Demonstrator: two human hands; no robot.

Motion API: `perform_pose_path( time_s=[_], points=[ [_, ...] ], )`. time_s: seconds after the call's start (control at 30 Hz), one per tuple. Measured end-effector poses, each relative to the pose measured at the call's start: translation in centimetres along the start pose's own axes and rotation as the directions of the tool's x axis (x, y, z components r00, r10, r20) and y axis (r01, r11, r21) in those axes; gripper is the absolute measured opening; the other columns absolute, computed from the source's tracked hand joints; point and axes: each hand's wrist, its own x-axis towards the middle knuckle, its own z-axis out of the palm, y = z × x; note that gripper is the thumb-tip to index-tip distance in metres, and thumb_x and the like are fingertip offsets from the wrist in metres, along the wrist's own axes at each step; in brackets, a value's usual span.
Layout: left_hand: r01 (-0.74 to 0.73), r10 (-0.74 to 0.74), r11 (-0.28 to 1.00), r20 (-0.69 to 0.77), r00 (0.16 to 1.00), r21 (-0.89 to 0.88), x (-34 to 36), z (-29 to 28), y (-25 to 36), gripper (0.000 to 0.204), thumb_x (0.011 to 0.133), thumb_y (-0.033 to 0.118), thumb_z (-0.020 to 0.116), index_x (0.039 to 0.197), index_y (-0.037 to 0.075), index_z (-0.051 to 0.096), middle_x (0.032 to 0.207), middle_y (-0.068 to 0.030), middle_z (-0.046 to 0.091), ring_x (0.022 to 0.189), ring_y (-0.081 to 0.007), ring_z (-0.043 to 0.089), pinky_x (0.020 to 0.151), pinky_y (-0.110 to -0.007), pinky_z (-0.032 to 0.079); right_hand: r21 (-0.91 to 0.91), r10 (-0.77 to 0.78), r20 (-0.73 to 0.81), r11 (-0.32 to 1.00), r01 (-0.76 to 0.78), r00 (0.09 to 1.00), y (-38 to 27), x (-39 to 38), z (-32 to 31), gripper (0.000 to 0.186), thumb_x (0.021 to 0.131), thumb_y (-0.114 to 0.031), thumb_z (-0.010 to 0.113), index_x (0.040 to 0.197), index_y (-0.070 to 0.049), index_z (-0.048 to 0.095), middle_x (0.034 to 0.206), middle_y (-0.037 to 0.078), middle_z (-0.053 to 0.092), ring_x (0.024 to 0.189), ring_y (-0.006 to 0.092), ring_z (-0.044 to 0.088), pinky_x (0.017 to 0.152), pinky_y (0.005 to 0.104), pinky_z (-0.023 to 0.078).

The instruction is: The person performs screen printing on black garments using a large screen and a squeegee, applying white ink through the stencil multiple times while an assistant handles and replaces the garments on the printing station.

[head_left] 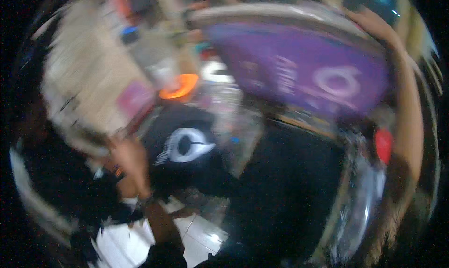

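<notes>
My right hand (367,22) grips the upper edge of a raised purple screen-printing frame (276,53), which bears pale lettering and a ring-like mark. My left hand (131,160) is blurred at the lower edge of a long pale board (79,81) on the left, its fingers closed on something I cannot make out. Between my hands, black fabric with a white printed emblem (187,144) lies flat, beside a dark platen (294,174).
An orange round item (187,83) and blurred small containers (131,34) sit behind the printed fabric. A red item (383,144) is beside my right forearm, above clear plastic (362,207). White floor tiles (201,240) show below.
</notes>
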Motion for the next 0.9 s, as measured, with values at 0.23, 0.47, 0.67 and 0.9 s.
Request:
perform_pose_path(
  time_s=[0.23,0.47,0.67,0.9],
  points=[
    [-0.296,0.856,0.264,0.082,0.510,-0.918,-21.7,-4.1,26.6,0.055,0.084,0.037,0.066,0.129,0.008,0.053,0.142,-0.0158,0.044,0.132,-0.0417,0.037,0.109,-0.055,0.026,0.095,-0.038,0.178,0.995,0.021,0.983,-2.2,1.7,-1.1,0.083,0.082,-0.070,0.045,0.121,0.002,0.060,0.132,0.025,0.052,0.123,0.0394,0.049,0.103,0.0416,0.038],
    [-0.453,0.828,0.375,0.073,0.556,-0.809,-23.7,7.1,37.2,0.064,0.090,0.054,0.050,0.141,0.017,0.044,0.152,-0.0141,0.028,0.139,-0.0420,0.025,0.111,-0.060,0.017,0.108,-0.018,0.127,0.994,0.005,0.992,-5.4,-0.9,-4.5,0.071,0.082,-0.062,0.047,0.117,-0.003,0.064,0.122,0.021,0.060,0.114,0.0371,0.057,0.097,0.0408,0.044],
    [-0.507,0.838,0.389,0.067,0.541,-0.769,-24.2,7.8,37.2,0.067,0.091,0.056,0.045,0.146,0.018,0.035,0.154,-0.0158,0.023,0.141,-0.0423,0.018,0.110,-0.062,0.013,0.154,0.023,0.033,0.988,-0.028,0.999,-7.6,-3.4,-5.0,0.069,0.080,-0.061,0.050,0.112,-0.001,0.066,0.118,0.021,0.063,0.110,0.0369,0.060,0.093,0.0410,0.046],
    [-0.150,0.783,-0.039,-0.123,0.609,-0.988,-21.0,-4.7,26.6,0.079,0.092,0.038,0.058,0.151,0.010,0.015,0.153,-0.0263,0.017,0.135,-0.0442,0.032,0.106,-0.058,0.030,0.006,0.052,-0.091,0.999,-0.052,0.995,-12.0,-12.3,-3.1,0.059,0.081,-0.060,0.051,0.083,-0.005,0.073,0.086,0.020,0.070,0.081,0.0352,0.069,0.072,0.0456,0.054]
  ],
)
